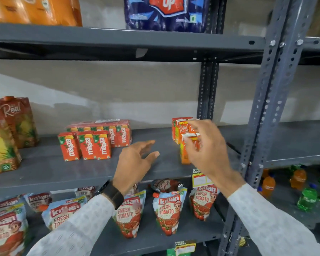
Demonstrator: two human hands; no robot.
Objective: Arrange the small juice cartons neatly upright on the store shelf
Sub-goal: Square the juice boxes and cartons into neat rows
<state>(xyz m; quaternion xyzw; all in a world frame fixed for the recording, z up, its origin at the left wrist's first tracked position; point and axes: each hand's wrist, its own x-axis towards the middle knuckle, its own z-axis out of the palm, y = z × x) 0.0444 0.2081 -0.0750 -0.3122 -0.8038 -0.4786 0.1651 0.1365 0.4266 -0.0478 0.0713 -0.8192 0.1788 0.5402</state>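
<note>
On the grey middle shelf (44, 169), the small orange juice cartons (181, 129) are gathered at about 2 o'clock from the picture's centre, close to the slotted upright (208, 93). One front carton (185, 150) stands nearer the shelf edge than the rest. The right hand (207, 145) is held over and in front of this carton, with the fingers bent around its top and side; contact seems likely, but a firm grasp cannot be confirmed because the hand covers most of the carton. The left hand (135, 159) is released and spread, hovering just above bare shelf at about 6 o'clock, with nothing held in it.

At 9 o'clock a row of three red mango drink cartons (85, 147) is seen upright, with a shrink-wrapped pack (103, 130) directly behind it. Tall juice cartons (6, 133) stand at the far left.

The step in hand is judged to be the straightening of the front carton against its group. It would be done best if the carton were gripped low on its sides rather than by the top flap, so that it is not tipped. It should be set flat on its base, with the printed face turned outward and its side brought flush to the neighbouring cartons. The free left hand could be used to steady the cartons behind, since light cartons are easily toppled by a nudge.
</note>
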